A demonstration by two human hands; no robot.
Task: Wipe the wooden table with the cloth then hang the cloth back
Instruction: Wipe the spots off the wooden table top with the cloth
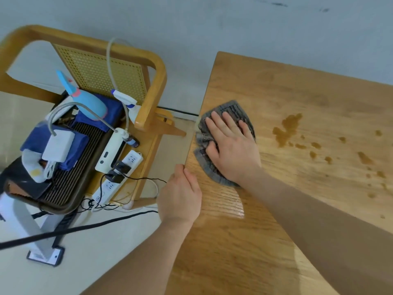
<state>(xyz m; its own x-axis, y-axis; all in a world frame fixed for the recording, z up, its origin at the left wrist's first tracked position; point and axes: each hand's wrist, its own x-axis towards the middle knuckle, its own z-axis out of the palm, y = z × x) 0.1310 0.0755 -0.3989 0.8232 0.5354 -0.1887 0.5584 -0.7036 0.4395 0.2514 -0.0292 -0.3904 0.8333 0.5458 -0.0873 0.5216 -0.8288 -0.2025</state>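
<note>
From my seat, the wooden worktop (pixel 287 220) fills the right half of the view. At about nine o'clock from it stands a chair (pixel 152 86) loaded with a tray, chargers and a power strip (pixel 119 177). My right hand (pixel 231 150) lies flat, fingers spread, pressing the grey cloth (pixel 229 109) onto the worktop near its left edge. My left hand (pixel 180 194) is curled over that edge at about seven o'clock from the cloth, bracing and holding nothing else. At three o'clock from the cloth sits a brown spill (pixel 287 130) with smaller drops trailing right, all unwiped. A wet sheen shows near the left hand, so I judge wiping is under way but mostly ahead; hanging the cloth is not yet done.
</note>
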